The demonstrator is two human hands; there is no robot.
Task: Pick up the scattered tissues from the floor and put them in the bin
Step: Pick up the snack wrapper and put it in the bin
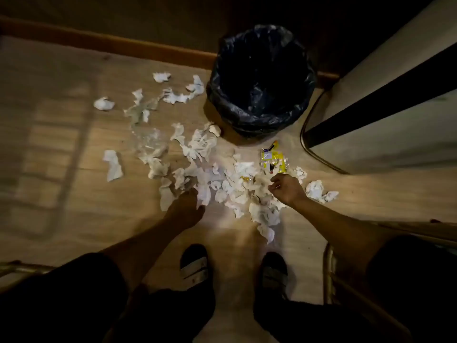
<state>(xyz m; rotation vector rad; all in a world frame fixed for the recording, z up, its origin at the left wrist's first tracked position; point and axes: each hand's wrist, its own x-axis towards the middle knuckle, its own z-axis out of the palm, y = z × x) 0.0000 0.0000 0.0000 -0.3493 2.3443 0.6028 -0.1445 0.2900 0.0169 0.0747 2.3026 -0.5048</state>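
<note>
The tissues (222, 186) heap lies between both hands, right hand (286, 188) curled pinching its near edge, left hand (188, 206) touching, grip unclear, bin (259, 80) beyond

Floor: you look down on a wooden floor (74, 169) strewn with crumpled white tissues (202, 147), thickest between your hands.
Bin: the bin (259, 80), lined with a black bag, stands beyond the pile, near a pale cabinet (395, 82).
Left hand: your left hand (186, 206) reaches into the pile's near-left edge, fingers among the tissues.
Right hand: your right hand (286, 186) is curled on tissues, just below a yellow wrapper (272, 157).
Feet: your sandals (194, 263) sit below the pile.
</note>
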